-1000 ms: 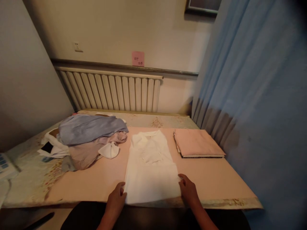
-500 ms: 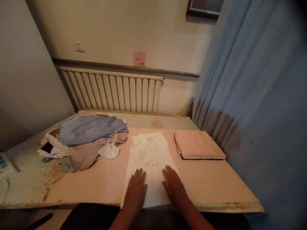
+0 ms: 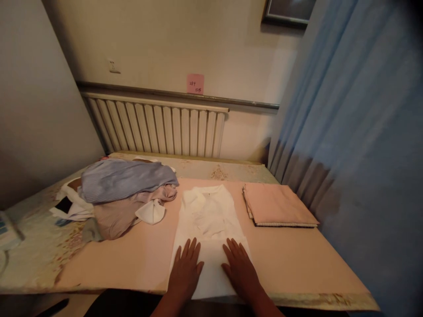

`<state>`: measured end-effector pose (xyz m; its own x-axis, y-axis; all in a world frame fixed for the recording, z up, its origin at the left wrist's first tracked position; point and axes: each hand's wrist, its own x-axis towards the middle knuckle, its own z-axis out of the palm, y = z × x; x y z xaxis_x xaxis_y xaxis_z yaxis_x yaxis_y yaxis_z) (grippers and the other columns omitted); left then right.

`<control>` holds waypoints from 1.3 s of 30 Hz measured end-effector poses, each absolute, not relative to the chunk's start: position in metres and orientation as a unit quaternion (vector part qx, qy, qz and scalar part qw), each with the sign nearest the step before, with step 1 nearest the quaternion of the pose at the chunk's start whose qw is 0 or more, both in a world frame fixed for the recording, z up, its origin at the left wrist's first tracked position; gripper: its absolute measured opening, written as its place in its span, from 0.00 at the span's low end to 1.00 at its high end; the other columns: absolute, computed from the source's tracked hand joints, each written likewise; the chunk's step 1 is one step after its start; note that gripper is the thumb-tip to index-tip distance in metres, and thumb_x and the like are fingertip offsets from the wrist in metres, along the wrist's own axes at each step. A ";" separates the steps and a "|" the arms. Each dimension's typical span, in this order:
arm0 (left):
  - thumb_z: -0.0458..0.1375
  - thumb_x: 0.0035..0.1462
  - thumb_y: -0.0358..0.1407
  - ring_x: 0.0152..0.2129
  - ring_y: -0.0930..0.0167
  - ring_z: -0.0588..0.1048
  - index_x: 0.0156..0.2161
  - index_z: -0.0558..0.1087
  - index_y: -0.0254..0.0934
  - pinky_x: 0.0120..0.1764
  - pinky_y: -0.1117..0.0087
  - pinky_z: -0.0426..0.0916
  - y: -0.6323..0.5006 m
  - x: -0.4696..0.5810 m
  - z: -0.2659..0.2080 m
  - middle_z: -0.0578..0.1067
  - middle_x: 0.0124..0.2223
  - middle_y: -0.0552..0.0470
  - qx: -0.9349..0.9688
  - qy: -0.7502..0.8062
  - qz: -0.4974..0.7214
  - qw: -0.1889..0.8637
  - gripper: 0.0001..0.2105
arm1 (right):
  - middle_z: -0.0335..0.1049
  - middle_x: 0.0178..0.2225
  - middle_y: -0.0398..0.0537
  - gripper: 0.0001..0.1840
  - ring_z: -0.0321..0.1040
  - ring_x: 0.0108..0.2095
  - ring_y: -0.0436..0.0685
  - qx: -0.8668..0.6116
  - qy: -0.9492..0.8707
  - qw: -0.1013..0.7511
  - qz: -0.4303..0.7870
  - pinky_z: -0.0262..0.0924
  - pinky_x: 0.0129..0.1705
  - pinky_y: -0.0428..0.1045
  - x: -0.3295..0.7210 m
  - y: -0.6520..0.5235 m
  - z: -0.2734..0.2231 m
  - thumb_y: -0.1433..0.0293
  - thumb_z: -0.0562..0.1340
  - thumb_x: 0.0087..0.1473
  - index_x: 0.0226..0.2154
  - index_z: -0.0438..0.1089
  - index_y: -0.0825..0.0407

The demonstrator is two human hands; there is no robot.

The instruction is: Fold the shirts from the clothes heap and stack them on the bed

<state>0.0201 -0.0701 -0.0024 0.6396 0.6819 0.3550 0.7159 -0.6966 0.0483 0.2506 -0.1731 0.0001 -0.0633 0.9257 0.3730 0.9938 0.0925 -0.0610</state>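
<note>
A white garment (image 3: 211, 215), possibly a shirt, lies spread lengthwise before me, its collar end pointing away. Some creases show across its upper middle. My left hand (image 3: 186, 266) rests flat on the lower left part of the cloth, fingers stretched forward. On the lower right part lies my right hand (image 3: 240, 267), also flat with its fingers apart. Bare white fabric shows between the two hands. Neither hand grips anything. Under the garment is a pink cloth (image 3: 132, 264) covering much of the table.
At the left is a loose heap of clothes (image 3: 125, 180), blue-grey on top. A folded pink stack (image 3: 280, 204) lies at the right. Behind the table (image 3: 231, 171) stands a radiator (image 3: 165, 125); a blue curtain (image 3: 346, 154) hangs along the right side.
The view has shifted slightly, so the scene sits a little lower. Both hands remain flat on the white garment, in nearly the same places.
</note>
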 end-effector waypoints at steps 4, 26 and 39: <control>0.46 0.64 0.41 0.63 0.60 0.57 0.64 0.60 0.37 0.61 0.51 0.55 -0.053 0.022 -0.006 0.60 0.66 0.46 -0.890 -0.413 -0.175 0.081 0.25 | 0.50 0.66 0.53 0.29 0.47 0.65 0.65 -0.656 -0.726 0.148 -0.147 0.51 0.63 0.63 0.251 -0.173 -0.003 0.64 0.55 0.62 0.64 0.53 0.51; 0.50 0.60 0.37 0.61 0.59 0.61 0.61 0.64 0.39 0.59 0.47 0.56 0.024 0.015 -0.003 0.65 0.63 0.47 -0.878 -0.408 -0.239 0.075 0.23 | 0.77 0.43 0.50 0.15 0.75 0.42 0.60 -0.712 -0.633 0.284 -0.108 0.71 0.42 0.53 0.262 -0.113 0.025 0.61 0.54 0.61 0.44 0.73 0.46; 0.47 0.62 0.44 0.64 0.56 0.54 0.63 0.60 0.36 0.62 0.43 0.51 0.023 0.018 0.004 0.56 0.67 0.44 -0.885 -0.422 -0.177 -0.086 0.27 | 0.76 0.38 0.53 0.15 0.70 0.42 0.57 -0.728 -0.677 0.099 -0.031 0.56 0.44 0.47 0.166 0.197 0.101 0.63 0.55 0.60 0.34 0.74 0.53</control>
